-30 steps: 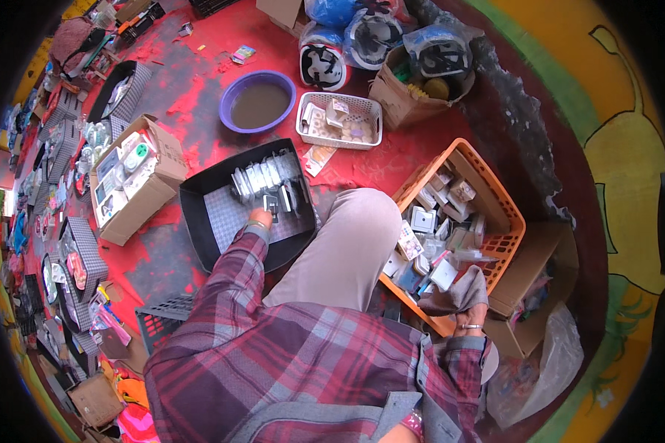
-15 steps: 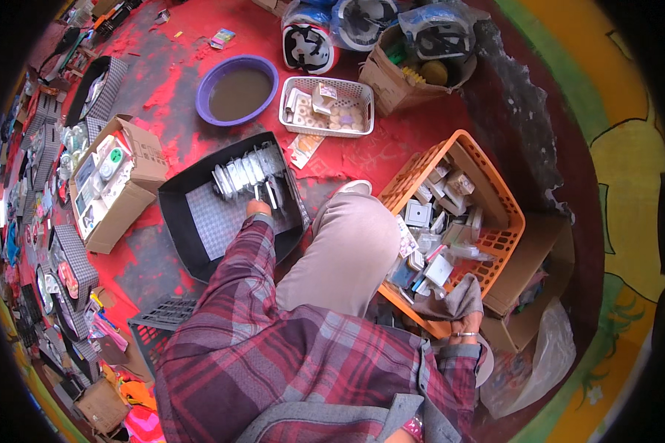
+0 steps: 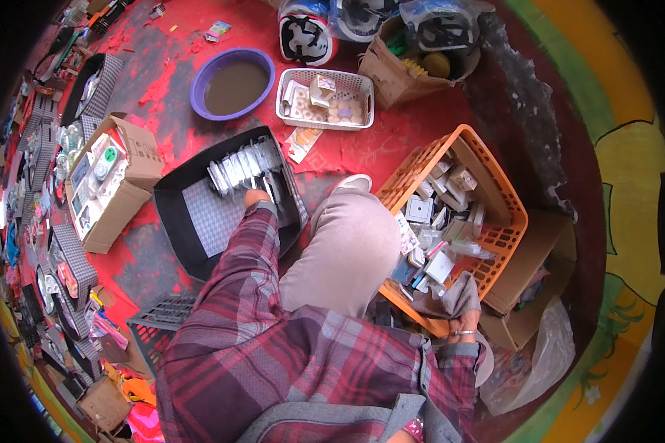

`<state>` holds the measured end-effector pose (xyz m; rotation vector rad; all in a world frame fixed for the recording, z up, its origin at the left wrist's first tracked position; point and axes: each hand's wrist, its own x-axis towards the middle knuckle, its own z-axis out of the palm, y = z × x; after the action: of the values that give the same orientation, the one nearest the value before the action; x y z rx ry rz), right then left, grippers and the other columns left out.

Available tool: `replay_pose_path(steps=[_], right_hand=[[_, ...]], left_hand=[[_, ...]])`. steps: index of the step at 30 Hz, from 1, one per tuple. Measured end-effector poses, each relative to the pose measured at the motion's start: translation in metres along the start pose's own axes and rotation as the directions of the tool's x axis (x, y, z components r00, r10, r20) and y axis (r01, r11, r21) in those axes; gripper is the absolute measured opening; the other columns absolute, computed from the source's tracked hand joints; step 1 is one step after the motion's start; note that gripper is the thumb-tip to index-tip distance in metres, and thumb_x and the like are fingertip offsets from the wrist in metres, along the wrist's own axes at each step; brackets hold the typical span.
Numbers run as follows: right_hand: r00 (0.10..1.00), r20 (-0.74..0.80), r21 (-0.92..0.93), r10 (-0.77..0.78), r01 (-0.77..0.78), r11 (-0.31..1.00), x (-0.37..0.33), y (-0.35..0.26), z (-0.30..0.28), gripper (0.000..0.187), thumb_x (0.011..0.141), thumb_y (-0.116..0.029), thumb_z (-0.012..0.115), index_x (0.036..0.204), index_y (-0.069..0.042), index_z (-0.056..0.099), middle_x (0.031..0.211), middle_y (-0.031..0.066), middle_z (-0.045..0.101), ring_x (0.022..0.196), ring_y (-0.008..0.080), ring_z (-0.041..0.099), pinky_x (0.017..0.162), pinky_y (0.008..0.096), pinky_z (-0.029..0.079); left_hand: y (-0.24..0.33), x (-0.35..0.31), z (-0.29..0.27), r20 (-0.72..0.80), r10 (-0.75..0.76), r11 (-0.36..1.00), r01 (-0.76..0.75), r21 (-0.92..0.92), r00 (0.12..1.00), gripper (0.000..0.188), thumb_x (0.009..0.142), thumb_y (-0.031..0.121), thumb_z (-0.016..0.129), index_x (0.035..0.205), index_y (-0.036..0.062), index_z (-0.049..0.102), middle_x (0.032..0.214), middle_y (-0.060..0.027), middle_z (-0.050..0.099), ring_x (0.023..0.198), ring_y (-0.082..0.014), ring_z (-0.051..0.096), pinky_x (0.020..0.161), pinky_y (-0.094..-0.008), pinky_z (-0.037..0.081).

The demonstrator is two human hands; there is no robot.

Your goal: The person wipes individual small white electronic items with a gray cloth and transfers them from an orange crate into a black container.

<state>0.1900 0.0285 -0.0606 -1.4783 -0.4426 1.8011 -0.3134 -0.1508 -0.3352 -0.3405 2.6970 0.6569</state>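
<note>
At the latticed orange crate, the right hand clutches rumpled cloth; the left hand hides its grip.

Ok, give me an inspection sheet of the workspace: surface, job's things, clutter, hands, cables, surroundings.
Surface: red floor with dark worn patches.
Job's things: clear-wrapped packets lined up in a black box; grey cloth at the near edge of an orange crate full of small boxes and packets.
Clutter: purple basin of murky liquid, white basket with small items, filled cardboard box.
Hands: left hand at the packets, fingers mostly hidden, grip unclear; right hand holds the grey cloth.
Cables: nothing seen.
Surroundings: yellow and green painted wall to the right; plastic-wrapped helmets at the far side.
</note>
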Motion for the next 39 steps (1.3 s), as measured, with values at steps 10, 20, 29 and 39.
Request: replay_pose_path(steps=[10, 20, 29, 39], right_hand=[[0.995, -0.099, -0.049, 0.018, -0.023, 0.999, -0.007, -0.002, 0.011, 0.031, 0.093, -0.023, 0.05, 0.116, -0.003, 0.053, 0.113, 0.005, 0.057, 0.101, 0.0189, 0.055, 0.087, 0.0312, 0.047], [0.989, 0.143, 0.096, -0.048, 0.035, 0.995, -0.023, -0.016, 0.018, 0.033, 0.092, -0.026, 0.05, 0.118, -0.005, 0.052, 0.115, 0.0014, 0.056, 0.105, 0.0155, 0.053, 0.091, 0.0287, 0.044], [0.725, 0.468, 0.284, -0.505, 0.418, 0.863, -0.076, -0.099, -0.008, 0.048, 0.086, -0.02, 0.058, 0.127, -0.004, 0.039, 0.122, 0.0129, 0.051, 0.109, 0.023, 0.051, 0.095, 0.0403, 0.042], [0.754, 0.293, 0.131, -0.588, 0.577, 0.806, -0.062, -0.116, -0.008, 0.035, 0.092, -0.031, 0.046, 0.111, -0.002, 0.047, 0.091, 0.0081, 0.055, 0.076, 0.0165, 0.056, 0.068, 0.0292, 0.049]], left_hand=[[-0.016, 0.014, 0.033, -0.009, 0.082, 0.996, -0.082, -0.021, 0.997, 0.03, 0.079, 0.02, 0.052, 0.097, -0.0026, 0.06, 0.091, -0.0259, 0.062, 0.087, -0.0409, 0.06, 0.073, -0.0465, 0.047], [-0.028, 0.007, -0.022, 0.134, 0.265, 0.959, -0.275, 0.069, 0.955, 0.047, 0.076, 0.034, 0.058, 0.1, -0.0072, 0.056, 0.092, -0.0286, 0.061, 0.091, -0.0422, 0.059, 0.08, -0.0466, 0.045], [0.103, -0.01, -0.106, -0.12, 0.657, 0.705, -0.663, -0.252, 0.745, 0.035, 0.084, 0.025, 0.052, 0.108, -0.0003, 0.059, 0.106, -0.0233, 0.06, 0.101, -0.0341, 0.058, 0.086, -0.0387, 0.044], [0.346, -0.351, -0.184, 0.239, 0.903, -0.209, -0.852, -0.479, -0.356, 0.025, 0.089, 0.02, 0.051, 0.105, 0.0024, 0.06, 0.097, -0.0116, 0.064, 0.089, -0.0204, 0.06, 0.079, -0.0306, 0.047]])
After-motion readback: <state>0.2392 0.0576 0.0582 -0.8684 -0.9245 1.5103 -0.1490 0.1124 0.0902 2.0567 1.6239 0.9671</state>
